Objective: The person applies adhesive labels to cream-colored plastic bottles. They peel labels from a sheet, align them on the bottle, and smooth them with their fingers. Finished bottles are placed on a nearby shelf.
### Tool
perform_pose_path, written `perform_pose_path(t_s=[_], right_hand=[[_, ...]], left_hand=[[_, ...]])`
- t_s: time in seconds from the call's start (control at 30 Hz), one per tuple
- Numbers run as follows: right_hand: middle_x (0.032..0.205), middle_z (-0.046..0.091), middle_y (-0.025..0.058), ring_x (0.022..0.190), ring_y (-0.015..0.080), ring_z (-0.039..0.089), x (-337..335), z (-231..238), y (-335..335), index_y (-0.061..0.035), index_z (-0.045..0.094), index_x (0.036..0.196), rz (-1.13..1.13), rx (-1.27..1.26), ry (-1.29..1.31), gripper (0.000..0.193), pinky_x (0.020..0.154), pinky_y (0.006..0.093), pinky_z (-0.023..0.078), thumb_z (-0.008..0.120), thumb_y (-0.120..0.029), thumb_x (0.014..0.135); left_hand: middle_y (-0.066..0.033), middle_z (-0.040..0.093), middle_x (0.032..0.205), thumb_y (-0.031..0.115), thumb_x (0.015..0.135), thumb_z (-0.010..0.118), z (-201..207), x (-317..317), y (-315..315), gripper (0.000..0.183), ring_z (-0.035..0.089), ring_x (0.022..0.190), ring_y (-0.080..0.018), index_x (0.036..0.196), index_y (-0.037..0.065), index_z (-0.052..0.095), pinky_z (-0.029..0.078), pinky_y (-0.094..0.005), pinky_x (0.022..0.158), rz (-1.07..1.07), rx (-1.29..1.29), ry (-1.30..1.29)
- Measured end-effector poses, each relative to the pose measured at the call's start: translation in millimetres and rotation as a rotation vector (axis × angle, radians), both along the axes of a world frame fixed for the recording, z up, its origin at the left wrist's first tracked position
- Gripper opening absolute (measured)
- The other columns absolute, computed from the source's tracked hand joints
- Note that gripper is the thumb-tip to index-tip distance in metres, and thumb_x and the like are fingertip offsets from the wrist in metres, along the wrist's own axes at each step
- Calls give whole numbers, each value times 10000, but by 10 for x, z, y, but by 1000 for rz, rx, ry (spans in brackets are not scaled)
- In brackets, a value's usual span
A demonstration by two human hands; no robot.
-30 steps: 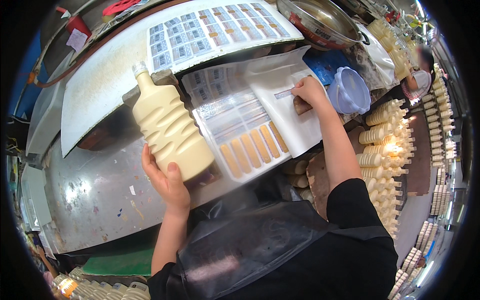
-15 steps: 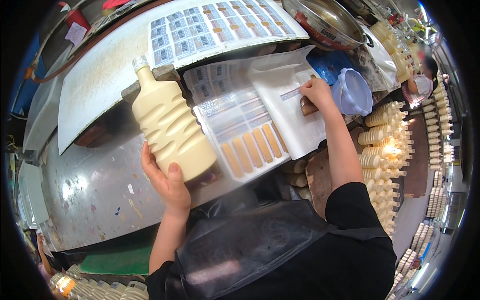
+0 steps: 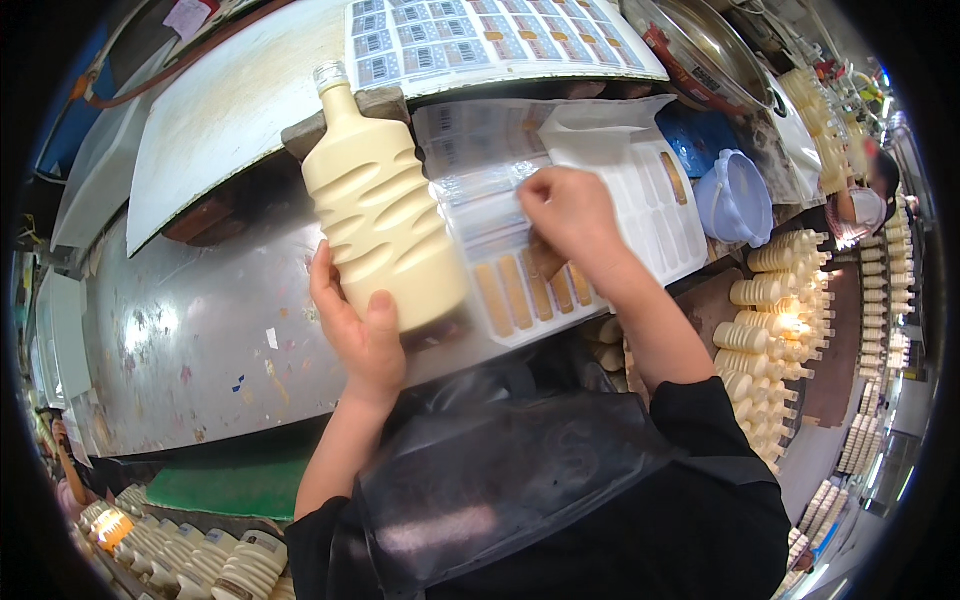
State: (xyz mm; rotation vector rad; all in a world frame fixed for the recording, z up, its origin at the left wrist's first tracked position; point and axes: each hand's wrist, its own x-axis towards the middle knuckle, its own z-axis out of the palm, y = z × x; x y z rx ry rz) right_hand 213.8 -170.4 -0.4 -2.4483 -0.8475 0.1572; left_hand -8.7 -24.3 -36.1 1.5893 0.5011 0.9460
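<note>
My left hand (image 3: pixel 365 340) is wrapped round the lower end of a cream bottle (image 3: pixel 385 215) with slanted oval dents. The bottle lies tilted, its clear threaded neck pointing away from me and its shoulder by a brown block. Above a sheet of stickers (image 3: pixel 520 300) with tan rounded strips, my right hand (image 3: pixel 575 210) is closed in a pinch. A flat brown piece (image 3: pixel 543 258) shows under its fingers, blurred, so its kind is unclear. White backing paper (image 3: pixel 645 215) is folded back to the right of that hand, with one tan strip on it.
A white board (image 3: pixel 240 95) at the back bears more printed sticker sheets (image 3: pixel 440 45). To the right are a pale blue bucket (image 3: pixel 735 200), a metal pan (image 3: pixel 715 50) and rows of cream bottles (image 3: pixel 770 320). Another person (image 3: pixel 860 205) is at the far right.
My right hand has moved left from the backing paper to over the tan strips, nearer the bottle, with the brown piece. My left hand keeps its hold on the bottle.
</note>
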Motion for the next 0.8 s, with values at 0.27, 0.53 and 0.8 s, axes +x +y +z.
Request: perform_pose_path(t_s=[0.27,0.53,0.8], right_hand=[[926,717,216,876,403,685,-454,-314,288,-13,745,897,217,-25,-39,224,795,503,538,631,-205,896],[977,714,188,900,396,685,-405,-302,93,-54,740,1147,216,51,-46,255,804,461,551,612,-114,935],[967,720,185,864,387,693,-298,-342,-103,-48,735,1155,119,-236,-163,251,786,471,555,611,-131,953]], left_hand=[[-272,458,1459,424,966,613,-36,-8,8,846,488,1342,-336,1536,-96,266,360,-444,1155,24,20,6],[-269,478,1441,458,972,600,-75,-18,20,849,510,1323,-340,1534,-95,284,388,-448,1131,41,72,15],[-272,480,1437,463,979,600,-96,2,12,853,511,1319,-337,1534,-100,280,378,-441,1134,41,81,-18]])
